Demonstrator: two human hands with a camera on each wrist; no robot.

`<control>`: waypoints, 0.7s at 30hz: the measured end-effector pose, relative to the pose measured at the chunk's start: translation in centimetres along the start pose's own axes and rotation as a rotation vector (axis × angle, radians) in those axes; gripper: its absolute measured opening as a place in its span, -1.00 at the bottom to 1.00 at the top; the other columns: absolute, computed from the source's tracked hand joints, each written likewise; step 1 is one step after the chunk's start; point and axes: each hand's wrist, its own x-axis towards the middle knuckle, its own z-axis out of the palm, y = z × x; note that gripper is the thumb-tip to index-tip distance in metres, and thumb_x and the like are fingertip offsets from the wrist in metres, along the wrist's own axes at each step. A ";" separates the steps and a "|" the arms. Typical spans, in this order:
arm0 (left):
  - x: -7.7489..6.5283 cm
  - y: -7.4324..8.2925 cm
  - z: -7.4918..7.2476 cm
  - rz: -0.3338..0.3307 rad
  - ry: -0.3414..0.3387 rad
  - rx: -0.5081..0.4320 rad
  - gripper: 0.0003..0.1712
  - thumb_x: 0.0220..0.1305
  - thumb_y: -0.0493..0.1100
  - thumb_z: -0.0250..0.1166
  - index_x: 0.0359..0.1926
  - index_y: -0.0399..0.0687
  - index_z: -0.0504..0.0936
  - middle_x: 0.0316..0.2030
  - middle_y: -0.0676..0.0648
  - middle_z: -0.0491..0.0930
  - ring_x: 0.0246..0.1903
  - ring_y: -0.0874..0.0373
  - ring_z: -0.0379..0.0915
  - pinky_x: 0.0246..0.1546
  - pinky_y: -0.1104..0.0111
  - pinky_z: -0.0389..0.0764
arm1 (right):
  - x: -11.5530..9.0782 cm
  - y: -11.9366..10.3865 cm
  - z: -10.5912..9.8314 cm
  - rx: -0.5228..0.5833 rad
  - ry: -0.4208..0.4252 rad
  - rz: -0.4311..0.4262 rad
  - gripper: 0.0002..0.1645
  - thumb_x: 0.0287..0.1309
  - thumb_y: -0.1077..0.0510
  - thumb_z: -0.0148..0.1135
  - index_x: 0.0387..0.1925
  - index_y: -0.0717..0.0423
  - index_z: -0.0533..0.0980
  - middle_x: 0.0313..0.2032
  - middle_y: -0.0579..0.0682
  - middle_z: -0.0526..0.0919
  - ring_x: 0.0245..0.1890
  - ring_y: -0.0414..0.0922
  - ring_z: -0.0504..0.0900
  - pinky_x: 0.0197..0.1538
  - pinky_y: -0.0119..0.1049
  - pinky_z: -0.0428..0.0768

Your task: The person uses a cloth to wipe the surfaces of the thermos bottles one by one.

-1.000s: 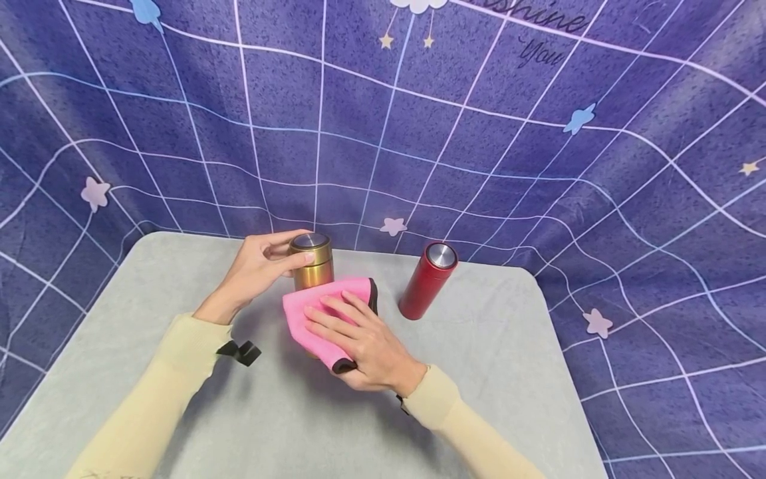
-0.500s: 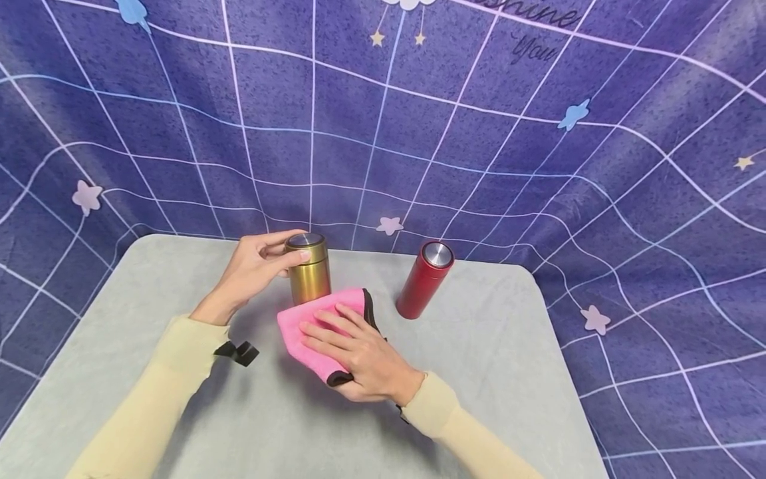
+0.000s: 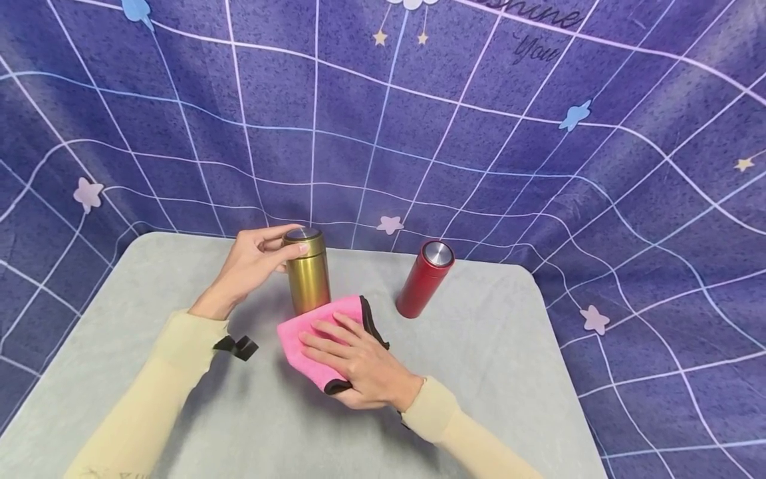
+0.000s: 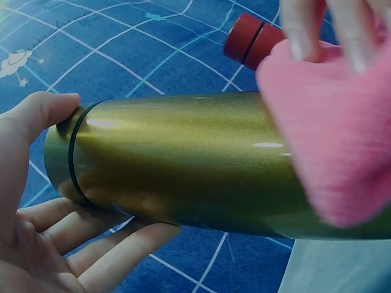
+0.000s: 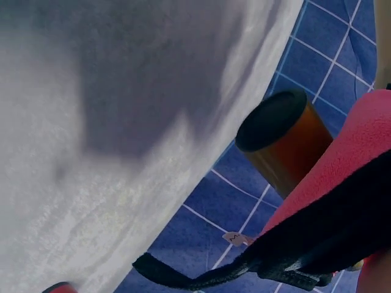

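A gold thermos bottle [image 3: 308, 279] with a silver-topped lid is held by my left hand [image 3: 248, 266], thumb and fingers around the lid end. In the right wrist view the dark base of the bottle [image 5: 274, 121] shows, lifted off the table. My right hand [image 3: 365, 362] holds a pink cloth [image 3: 293, 339] with black edging against the bottle's lower part, its fingers spread over the cloth. The left wrist view shows the cloth [image 4: 342, 152] lying on the gold body. Cloth and hand hide the lower end in the head view.
A red thermos bottle [image 3: 423, 281] with a silver lid top stands to the right of the gold one. The grey table [image 3: 497, 346] ends at a purple-blue grid curtain [image 3: 455, 133] behind. A black strap [image 3: 239, 347] hangs by the left cuff.
The cloth and my right hand have slid down along the gold bottle, baring more of its body. The left hand keeps its hold and has risen slightly. The red bottle stays put.
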 end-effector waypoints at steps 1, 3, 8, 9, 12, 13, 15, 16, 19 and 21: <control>0.0 0.0 0.0 0.001 0.000 -0.003 -0.34 0.34 0.04 0.55 0.37 -0.09 0.67 0.10 -0.24 0.76 -0.23 0.26 0.76 -0.25 0.31 0.81 | -0.1 -0.1 0.1 -0.004 -0.008 -0.001 -0.15 0.25 -0.08 0.26 0.54 0.10 0.43 0.53 -0.01 0.45 0.61 -0.02 0.28 0.68 0.04 0.12; 0.1 0.2 -0.1 0.004 0.002 -0.006 -0.35 0.33 0.04 0.55 0.36 -0.09 0.67 0.08 -0.25 0.76 -0.23 0.26 0.77 -0.25 0.32 0.81 | -0.2 -0.3 0.2 -0.013 -0.027 -0.002 -0.14 0.25 -0.10 0.27 0.54 0.09 0.43 0.53 -0.02 0.45 0.61 -0.03 0.28 0.68 0.04 0.11; 0.1 0.5 -0.4 0.000 0.006 -0.019 -0.34 0.34 0.04 0.56 0.37 -0.10 0.67 0.11 -0.26 0.75 -0.18 0.30 0.76 -0.24 0.35 0.81 | -0.5 -0.6 0.6 -0.037 -0.076 -0.007 -0.14 0.28 -0.16 0.26 0.54 0.07 0.43 0.53 -0.04 0.45 0.62 -0.04 0.26 0.69 0.01 0.08; 0.1 0.5 -0.4 -0.004 0.005 -0.021 -0.34 0.33 0.04 0.56 0.37 -0.10 0.67 0.12 -0.25 0.74 -0.16 0.30 0.76 -0.24 0.35 0.81 | -0.6 -0.7 0.7 -0.039 -0.085 -0.009 -0.14 0.29 -0.17 0.26 0.54 0.06 0.43 0.53 -0.04 0.45 0.62 -0.04 0.26 0.69 0.01 0.08; 0.1 0.5 -0.5 -0.014 0.006 -0.018 -0.32 0.33 0.05 0.56 0.38 -0.10 0.66 0.15 -0.25 0.73 -0.13 0.32 0.75 -0.22 0.34 0.82 | -0.7 -0.9 0.9 -0.038 -0.107 -0.016 -0.16 0.31 -0.18 0.25 0.54 0.05 0.44 0.53 -0.06 0.46 0.62 -0.05 0.25 0.70 0.00 0.06; 0.1 0.5 -0.5 -0.018 0.008 -0.013 -0.31 0.33 0.06 0.56 0.38 -0.09 0.65 0.16 -0.24 0.72 -0.13 0.32 0.75 -0.22 0.34 0.82 | -0.8 -1.0 1.0 -0.037 -0.113 -0.019 -0.17 0.32 -0.19 0.25 0.54 0.04 0.45 0.53 -0.06 0.46 0.62 -0.05 0.25 0.70 0.00 0.05; 0.1 0.5 -0.6 -0.022 0.012 -0.007 -0.30 0.32 0.07 0.56 0.39 -0.08 0.65 0.18 -0.24 0.71 -0.12 0.33 0.74 -0.22 0.34 0.82 | -0.9 -1.1 1.1 -0.038 -0.123 -0.024 -0.18 0.32 -0.19 0.24 0.53 0.02 0.46 0.53 -0.07 0.46 0.62 -0.05 0.25 0.70 0.01 0.04; 0.1 0.5 -0.7 -0.023 0.013 -0.003 -0.30 0.32 0.07 0.56 0.40 -0.07 0.65 0.20 -0.23 0.70 -0.12 0.34 0.74 -0.23 0.34 0.81 | -0.9 -1.1 1.1 -0.038 -0.127 -0.025 -0.18 0.33 -0.19 0.24 0.53 0.02 0.46 0.53 -0.08 0.46 0.62 -0.05 0.24 0.70 0.01 0.03; 0.1 0.5 -0.8 -0.022 0.015 -0.001 -0.31 0.31 0.07 0.57 0.39 -0.04 0.66 0.21 -0.22 0.70 -0.12 0.34 0.74 -0.24 0.36 0.81 | -1.1 -1.2 1.2 -0.037 -0.132 -0.024 -0.19 0.33 -0.20 0.24 0.53 0.01 0.46 0.52 -0.08 0.46 0.62 -0.06 0.24 0.71 0.00 0.02; 0.1 0.5 -0.8 -0.019 0.014 -0.008 -0.33 0.31 0.06 0.57 0.38 -0.03 0.67 0.21 -0.22 0.70 -0.12 0.33 0.74 -0.24 0.36 0.81 | -1.1 -1.2 1.3 -0.036 -0.134 -0.023 -0.18 0.33 -0.20 0.24 0.53 0.01 0.46 0.53 -0.08 0.46 0.63 -0.06 0.24 0.71 0.00 0.02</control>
